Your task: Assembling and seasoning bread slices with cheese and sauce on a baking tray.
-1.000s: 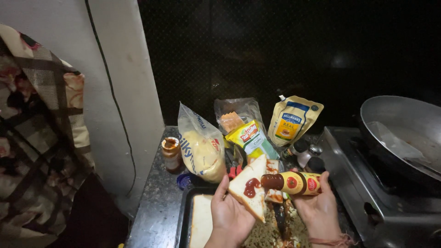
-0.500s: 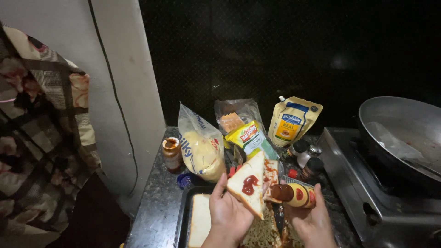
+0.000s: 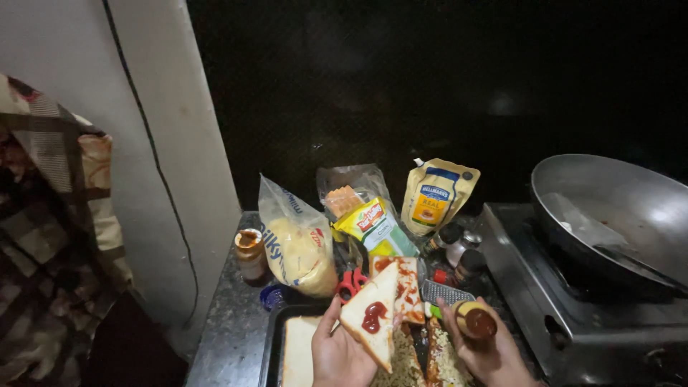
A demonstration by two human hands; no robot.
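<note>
Two hands work at the bottom centre of the frame, closest to the camera. The left hand lies palm up under a slice of white bread, fingers curled loosely around its lower edge and thumb up along its left side, so the slice rests tilted with its face toward the camera; a dab of red sauce sits near its middle. The right hand, at the lower right of centre, is closed around a small sauce bottle, tipped so its round end faces the camera; whether a cap is on it I cannot tell.

Just under both hands lies a dark tray, with another plain slice flat at its left, probably kept there within easy reach. More bread spread with red lies just behind the held slice, and red-handled scissors rest to its left.

Farther back, at mid-frame, packets stand upright against each other: a clear bag of pale food, a yellow packet and a white pouch with a spout. A small jar stands left of them, on the dark counter. At the right, a wide metal pan sits on a stove, well apart from the hands.
</note>
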